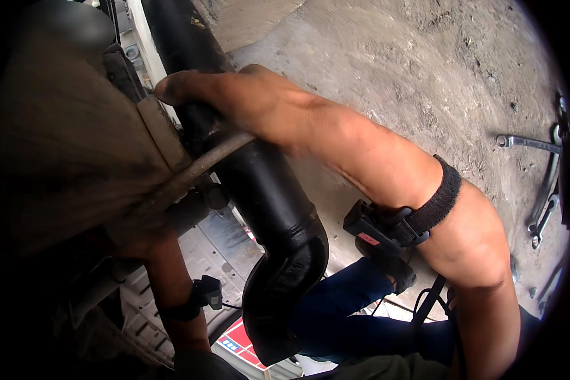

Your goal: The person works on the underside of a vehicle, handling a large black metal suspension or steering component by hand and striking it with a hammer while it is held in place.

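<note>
My right arm reaches across from the lower right. My right hand [218,92] curves over a thick black pipe [253,183], its outer digit bent round the far side; the other fingers are hidden. Below the pipe's straight length is a bent, flattened black end. A thin metal rod [199,166] crosses the pipe, one end passing by my right wrist. My left hand [139,237] is raised into deep shadow beside the rod's lower end and the dark underside of a vehicle [76,139]. Its fingers do not show clearly.
Several wrenches [529,143] lie on the rough concrete floor [411,69] at the right. Blue trousers [351,294] show at the bottom, beyond the bent pipe end. A red and white panel [240,342] lies lower down. Dark straps with boxy devices [386,228] sit on both forearms.
</note>
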